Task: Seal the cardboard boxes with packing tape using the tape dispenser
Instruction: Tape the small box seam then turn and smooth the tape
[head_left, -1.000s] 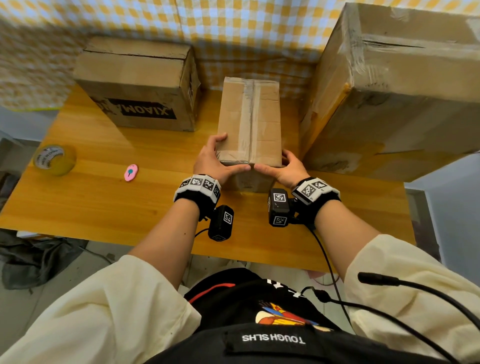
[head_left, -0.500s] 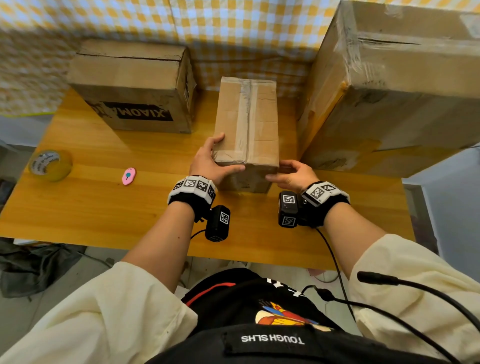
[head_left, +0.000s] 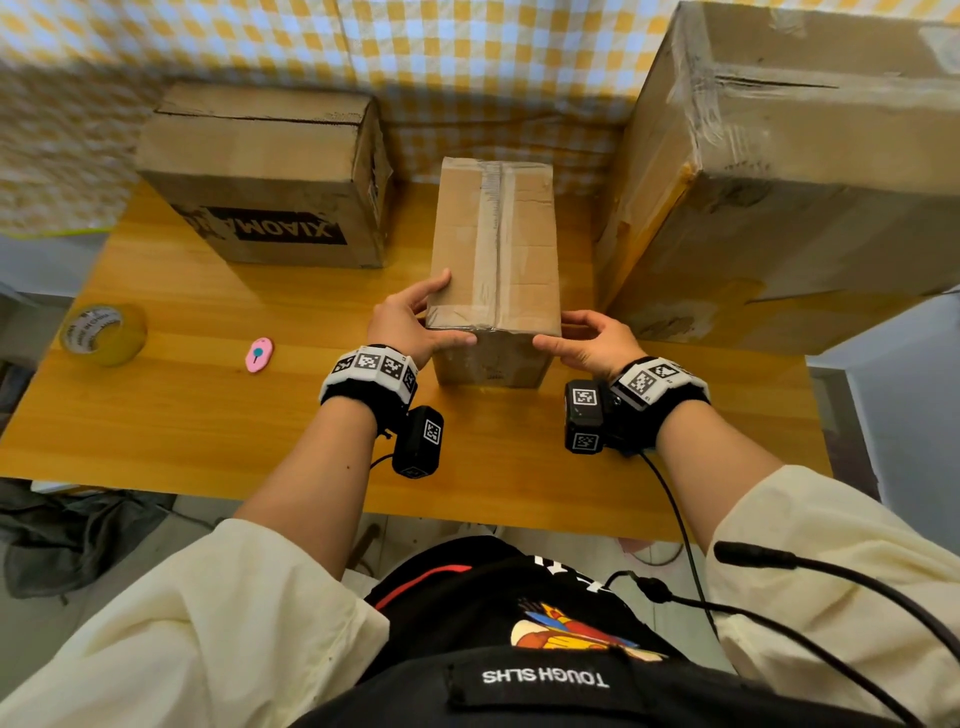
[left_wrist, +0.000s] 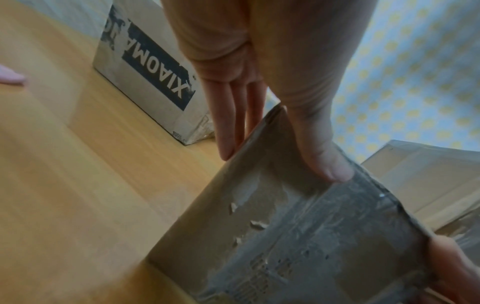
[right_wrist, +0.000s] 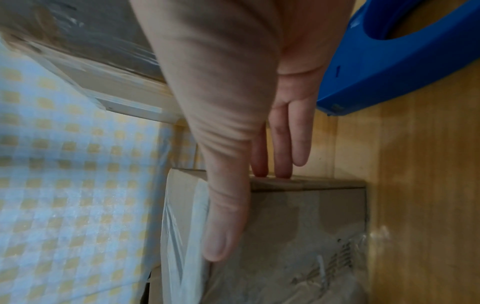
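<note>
A: Yellow tape roll (head_left: 104, 333) lies far left on the worktop (head_left: 208, 415), a pink cutter (head_left: 258, 355) beside it, the printed box (head_left: 270, 176) behind.

B: At centre we hold the narrow box (head_left: 496, 260): left hand (head_left: 410, 325) with fingers straight along its side, thumb on the near face.

A: Our right hand (head_left: 592, 343) mirrors it, thumb at the top edge, so each grip is spread flat and pressing, not curled round.

B: The cardboard looks stiff and light; its taped top could be slick, so we'd judge the corners the best hold.

A: The blue tape dispenser (right_wrist: 389, 61) lies near our right hand, the big box (head_left: 779, 182) behind.
</note>
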